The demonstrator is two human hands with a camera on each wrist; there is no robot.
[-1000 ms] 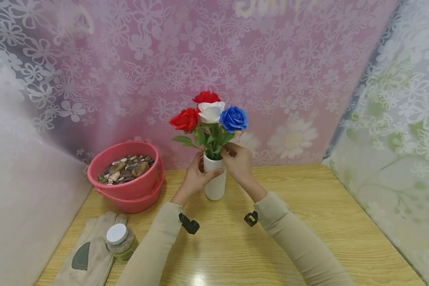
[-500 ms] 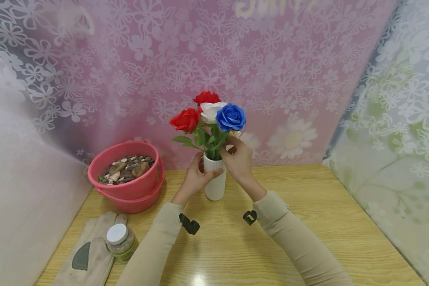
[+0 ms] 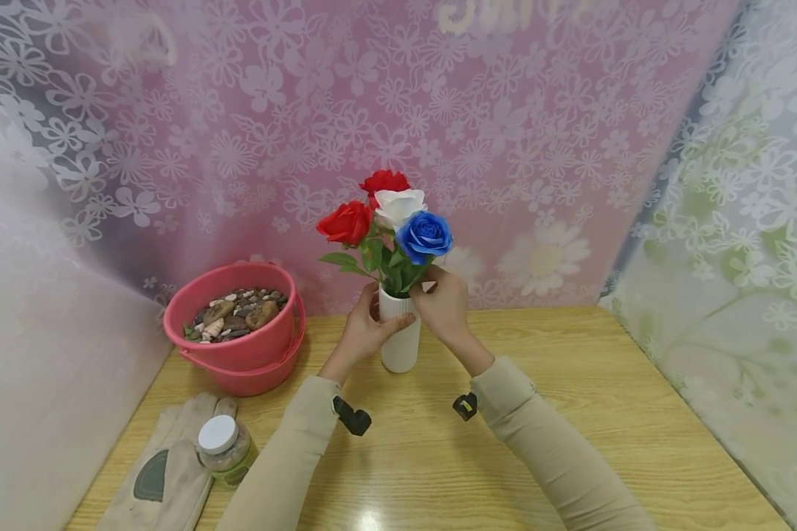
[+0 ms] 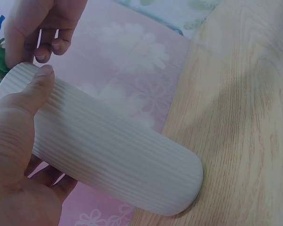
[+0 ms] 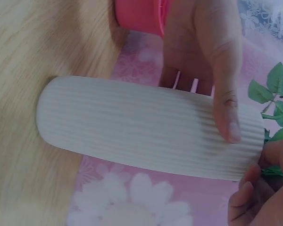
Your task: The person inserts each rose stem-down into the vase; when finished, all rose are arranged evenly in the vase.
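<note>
A white ribbed vase (image 3: 400, 348) stands upright on the table in the head view. My left hand (image 3: 365, 328) grips its upper part, thumb across the front and fingers round the far side. At the mouth, my right hand (image 3: 446, 304) pinches the blue rose (image 3: 425, 237) low on its stem, which is mostly hidden by leaves and fingers. A white rose (image 3: 398, 206), a red rose (image 3: 345, 223) and another red rose (image 3: 383, 181) stand in the vase. In the right wrist view, the right fingertips are right at the vase (image 5: 132, 122) rim, beside green leaves (image 5: 278, 77).
Left of the vase is a pink bucket (image 3: 239, 358) filled with pebbles and a shell. In front of it lie pale work gloves (image 3: 153, 472), with a white-lidded jar (image 3: 224, 446) against them. Flowered sheeting (image 3: 538, 147) hangs behind the wooden table (image 3: 571, 383).
The blue rose has sunk lower and shifted a little left. The white rose has moved slightly right. My right hand rose briefly and came back down, while the left stayed on the vase.
</note>
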